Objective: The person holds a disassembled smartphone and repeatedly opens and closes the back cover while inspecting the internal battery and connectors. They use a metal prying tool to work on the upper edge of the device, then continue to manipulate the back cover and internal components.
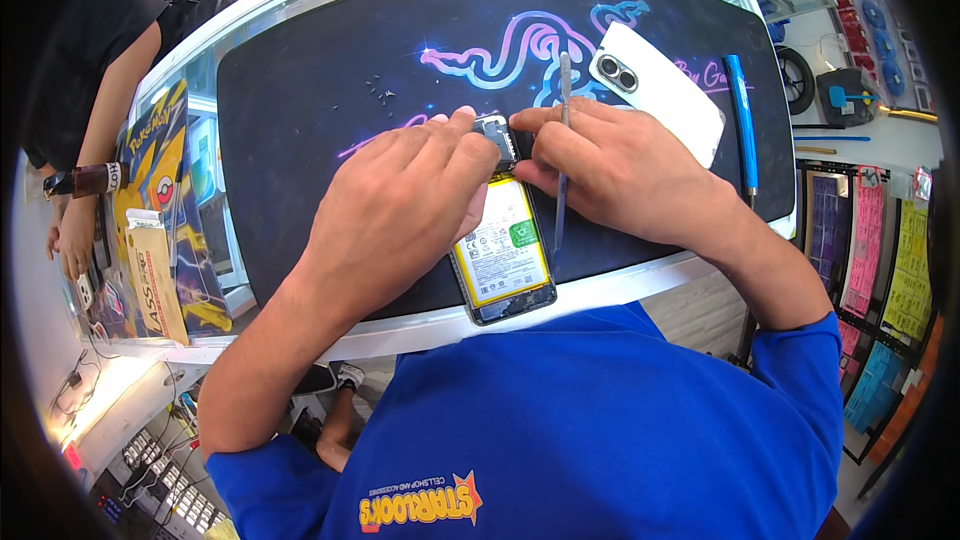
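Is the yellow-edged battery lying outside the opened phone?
No, the yellow-edged battery sits within the dark frame of the opened phone.

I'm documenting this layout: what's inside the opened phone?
In the phone, a yellow-edged battery shows, with a grey part beyond it. The left hand covers some of the left side; whatever lies under the battery and grey part is hidden.

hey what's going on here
A person's left hand and right hand are at the far end of an opened phone, its battery exposed. A slender metal tool is at the right hand's fingers. A white back panel and blue pen-like tool lie on the black mat; tiny loose bits lie beyond the left hand.
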{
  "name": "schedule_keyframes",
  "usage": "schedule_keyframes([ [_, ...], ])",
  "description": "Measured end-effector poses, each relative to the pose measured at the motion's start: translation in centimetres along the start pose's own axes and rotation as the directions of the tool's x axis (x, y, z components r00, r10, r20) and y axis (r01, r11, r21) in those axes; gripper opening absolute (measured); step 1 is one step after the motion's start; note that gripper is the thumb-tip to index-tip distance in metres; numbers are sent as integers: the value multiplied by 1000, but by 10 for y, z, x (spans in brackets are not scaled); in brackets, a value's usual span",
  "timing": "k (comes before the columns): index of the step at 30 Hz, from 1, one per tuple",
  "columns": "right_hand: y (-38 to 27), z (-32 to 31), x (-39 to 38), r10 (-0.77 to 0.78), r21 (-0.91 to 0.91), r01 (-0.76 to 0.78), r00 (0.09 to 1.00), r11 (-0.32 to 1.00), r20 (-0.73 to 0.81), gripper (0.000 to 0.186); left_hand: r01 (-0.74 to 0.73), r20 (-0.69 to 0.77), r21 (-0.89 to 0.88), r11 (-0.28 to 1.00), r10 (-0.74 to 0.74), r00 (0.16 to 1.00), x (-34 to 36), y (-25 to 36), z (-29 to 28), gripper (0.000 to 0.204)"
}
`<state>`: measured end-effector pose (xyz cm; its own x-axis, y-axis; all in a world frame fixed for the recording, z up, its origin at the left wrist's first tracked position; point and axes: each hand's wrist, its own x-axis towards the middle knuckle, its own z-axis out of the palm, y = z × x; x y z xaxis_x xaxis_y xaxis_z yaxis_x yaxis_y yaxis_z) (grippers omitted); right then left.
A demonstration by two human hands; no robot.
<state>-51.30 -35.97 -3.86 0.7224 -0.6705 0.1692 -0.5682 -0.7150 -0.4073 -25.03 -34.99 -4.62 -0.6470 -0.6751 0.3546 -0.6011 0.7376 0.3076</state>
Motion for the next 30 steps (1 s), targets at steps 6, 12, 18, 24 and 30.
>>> schedule_keyframes([
  [6, 8, 3, 0, -68, 21, 68, 998, 997, -1, 22, -5, -22, 6, 1000, 5, 1000, -1, 1, 2, 28],
  [12, 16, 5, 0, -212, -64, 209, 976, 976, -46, 28, 3, 3, 29, 1000, -3, 1000, 0, 1, 1, 29],
  [18, 21, 10, -2, -240, -61, 236, 968, 970, -68, 22, 24, 91, 32, 999, -27, 995, -1, 3, -4, 41],
  [24, 21, 6, -2, -229, -56, 228, 973, 972, -14, 17, 76, 63, 51, 996, -80, 995, 7, 11, -1, 48],
  [30, 23, 3, -2, -260, -87, 260, 966, 962, 3, 16, 121, 109, 47, 992, -125, 986, 12, 15, -4, 56],
])
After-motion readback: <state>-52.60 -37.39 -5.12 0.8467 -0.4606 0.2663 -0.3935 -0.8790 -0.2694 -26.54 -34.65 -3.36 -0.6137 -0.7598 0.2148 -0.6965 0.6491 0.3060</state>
